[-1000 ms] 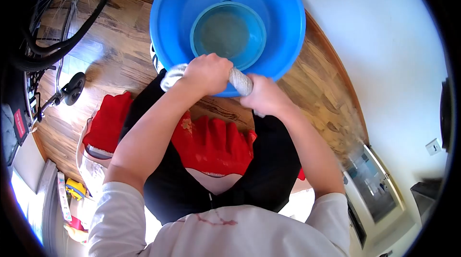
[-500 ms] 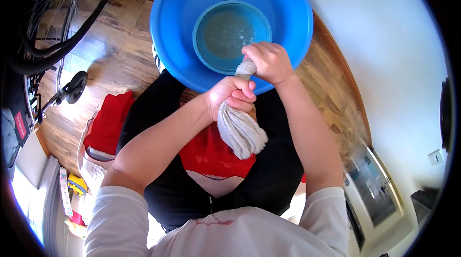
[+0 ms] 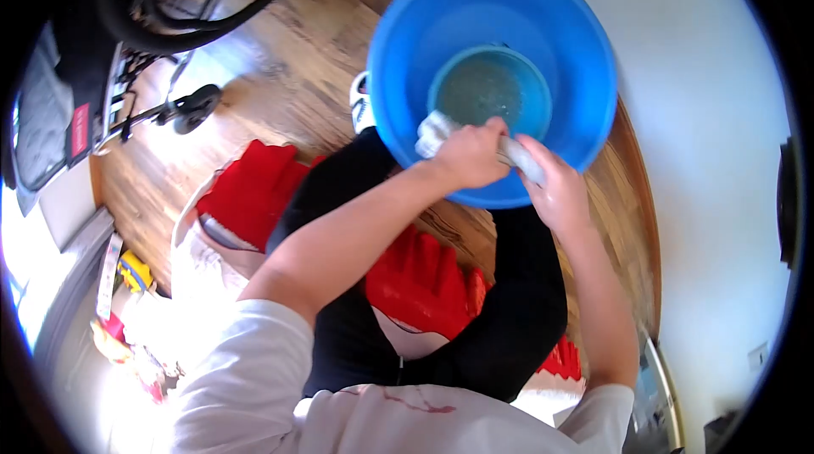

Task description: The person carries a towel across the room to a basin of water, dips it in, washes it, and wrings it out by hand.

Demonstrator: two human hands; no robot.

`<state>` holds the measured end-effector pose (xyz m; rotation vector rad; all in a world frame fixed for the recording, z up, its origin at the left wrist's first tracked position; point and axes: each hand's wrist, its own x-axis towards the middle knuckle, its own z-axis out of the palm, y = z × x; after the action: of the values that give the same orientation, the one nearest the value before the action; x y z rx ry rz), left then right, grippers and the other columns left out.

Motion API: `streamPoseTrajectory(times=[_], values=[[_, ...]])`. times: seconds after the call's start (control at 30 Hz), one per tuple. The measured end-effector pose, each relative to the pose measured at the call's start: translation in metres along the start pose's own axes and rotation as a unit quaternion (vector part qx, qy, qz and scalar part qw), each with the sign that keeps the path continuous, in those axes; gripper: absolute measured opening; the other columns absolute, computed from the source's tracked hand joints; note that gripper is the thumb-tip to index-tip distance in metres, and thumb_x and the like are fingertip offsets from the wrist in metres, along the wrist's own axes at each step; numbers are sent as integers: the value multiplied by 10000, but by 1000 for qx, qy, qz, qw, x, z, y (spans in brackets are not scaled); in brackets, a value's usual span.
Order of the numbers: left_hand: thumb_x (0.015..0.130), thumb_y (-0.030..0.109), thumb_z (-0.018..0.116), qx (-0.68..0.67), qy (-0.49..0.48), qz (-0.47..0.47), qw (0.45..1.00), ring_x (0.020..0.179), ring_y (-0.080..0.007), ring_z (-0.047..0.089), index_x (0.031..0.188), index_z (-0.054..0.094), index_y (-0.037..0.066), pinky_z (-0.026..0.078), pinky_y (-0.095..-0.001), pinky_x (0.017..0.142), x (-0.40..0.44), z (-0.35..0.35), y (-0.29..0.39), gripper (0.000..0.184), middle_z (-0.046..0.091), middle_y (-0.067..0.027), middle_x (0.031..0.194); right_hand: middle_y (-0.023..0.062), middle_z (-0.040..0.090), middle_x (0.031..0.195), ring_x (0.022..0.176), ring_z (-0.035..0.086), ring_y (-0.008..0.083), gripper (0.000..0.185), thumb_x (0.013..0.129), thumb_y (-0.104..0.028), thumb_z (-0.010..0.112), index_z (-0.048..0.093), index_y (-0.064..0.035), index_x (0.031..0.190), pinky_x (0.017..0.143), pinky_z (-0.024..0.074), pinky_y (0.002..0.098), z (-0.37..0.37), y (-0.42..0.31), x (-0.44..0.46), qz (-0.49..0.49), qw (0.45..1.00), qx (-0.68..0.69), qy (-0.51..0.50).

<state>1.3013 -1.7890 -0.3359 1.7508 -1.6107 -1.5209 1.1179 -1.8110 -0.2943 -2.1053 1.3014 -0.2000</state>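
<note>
Tub (image 3: 581,55): round, smooth | bowl (image 3: 538,91): inside tub, holding water (image 3: 475,91) | cloth (image 3: 519,159): fibrous, twisted, over tub's near side | your left hand (image 3: 475,157): clenched around cloth | your right hand (image 3: 555,189): gripping its opposite end

Strong light comes from the lower left, where the view burns out to white with a bluish fringe. Glare pools on the wooden floor (image 3: 225,64), while the black trousers (image 3: 527,297) lose detail in shadow. The pale cloth (image 3: 434,135) looks slightly blurred; fisheye distortion bows the skirting board (image 3: 649,212), and the corners fall black.
</note>
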Motion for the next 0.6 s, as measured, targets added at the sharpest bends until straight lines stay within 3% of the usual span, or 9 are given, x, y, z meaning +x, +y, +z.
streamPoseTrajectory(times=[0.07,0.1,0.17,0.2,0.3,0.43,0.47,0.57,0.6], values=[[679,183,758,31,102,72,992,1161,-400,512,1239,466,34,412,-452,1009,-6,-2,-1,649,538,-226,1231,-4,521,733,604,566,152,410,861,-164,679,569,-193,1255,484,461,291,4,-26,-3,250,934,256,6],[651,176,783,76,196,122,970,1256,-415,417,1310,399,20,361,-464,1065,-10,-1,0,778,420,-230,1356,-6,532,743,621,570,140,376,891,-185,669,559,-139,1247,479,443,283,1,-40,-6,391,838,381,-6],[636,133,796,45,278,180,943,1303,-437,359,1378,319,1,321,-485,1098,-15,2,1,892,360,-236,1404,-14,546,761,562,521,93,234,921,-279,646,575,-110,1067,451,389,248,-10,-54,-13,508,590,627,-12],[632,92,798,7,274,186,944,1333,-463,323,1428,243,-6,288,-492,1124,-17,8,0,975,315,-250,1444,13,551,776,548,489,92,261,944,-336,600,541,-84,917,435,348,242,-1,-38,-25,451,396,800,-28],[644,107,804,-63,266,214,938,1386,-471,244,1455,181,-20,244,-500,1147,-25,30,-5,1031,225,-260,1508,16,550,795,553,483,93,322,967,-367,553,533,-56,886,419,326,235,8,-58,-36,339,108,934,31],[777,252,731,-114,217,237,940,1434,-447,156,1487,186,70,188,-553,1144,-29,38,8,913,164,-213,1559,25,568,840,570,503,98,363,973,-383,528,566,-22,945,416,327,239,4,-118,-34,231,-36,969,75],[830,302,669,-179,243,259,917,1387,-441,280,1419,347,95,213,-558,1134,-26,33,17,703,363,-222,1462,19,561,833,556,497,89,356,967,-362,540,574,-13,1025,411,321,232,8,-130,-36,207,-14,975,80],[724,198,818,-174,201,348,899,1241,-356,500,1300,480,105,244,-548,1123,-10,8,17,675,595,-145,1181,17,549,787,505,476,89,316,944,-301,585,560,-6,1056,385,288,237,-13,-165,-29,193,-111,973,65],[725,188,826,-207,241,331,889,926,-267,654,1184,555,117,445,-467,984,-10,4,25,538,634,-67,842,11,548,757,468,455,88,348,946,-270,578,517,1,1155,377,278,240,-17,-173,-29,204,-124,968,70]])
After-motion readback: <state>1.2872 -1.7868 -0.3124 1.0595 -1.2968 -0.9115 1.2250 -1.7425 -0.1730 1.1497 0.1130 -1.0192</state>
